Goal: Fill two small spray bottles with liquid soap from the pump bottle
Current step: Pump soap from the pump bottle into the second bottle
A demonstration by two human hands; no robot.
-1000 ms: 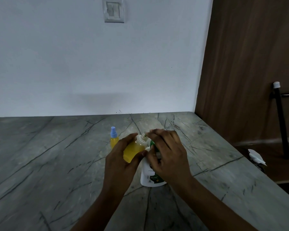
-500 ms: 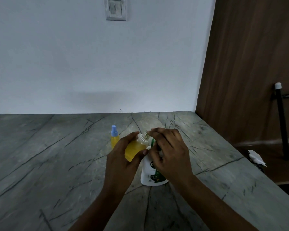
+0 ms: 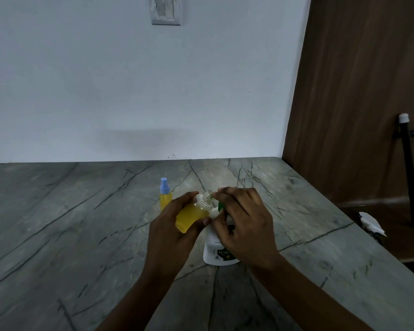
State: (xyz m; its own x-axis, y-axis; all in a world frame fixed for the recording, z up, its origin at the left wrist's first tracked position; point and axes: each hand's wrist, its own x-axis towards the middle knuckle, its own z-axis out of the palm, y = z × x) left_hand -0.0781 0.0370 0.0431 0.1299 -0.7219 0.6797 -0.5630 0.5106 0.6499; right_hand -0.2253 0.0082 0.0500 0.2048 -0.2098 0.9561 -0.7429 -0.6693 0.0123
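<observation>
My left hand (image 3: 170, 232) holds a small clear bottle (image 3: 194, 213) of yellow liquid, tilted to the right, its threaded neck uncapped. My right hand (image 3: 244, 225) covers the top of the white pump bottle (image 3: 214, 252) with a green label, which stands on the counter; the fingertips sit right at the small bottle's neck. Only a bit of the green pump head (image 3: 221, 206) shows. A second small bottle (image 3: 165, 196) with yellow liquid and a blue spray cap stands upright just behind my left hand.
The grey marble counter (image 3: 81, 223) runs to a white wall at the back and ends at an edge on the right. Beyond that edge are a brown wooden door, a black pole (image 3: 410, 173) and a white scrap (image 3: 371, 223) on the floor.
The hands and both bottles have stayed almost still; the small bottle's neck is slightly closer to my right fingertips.
</observation>
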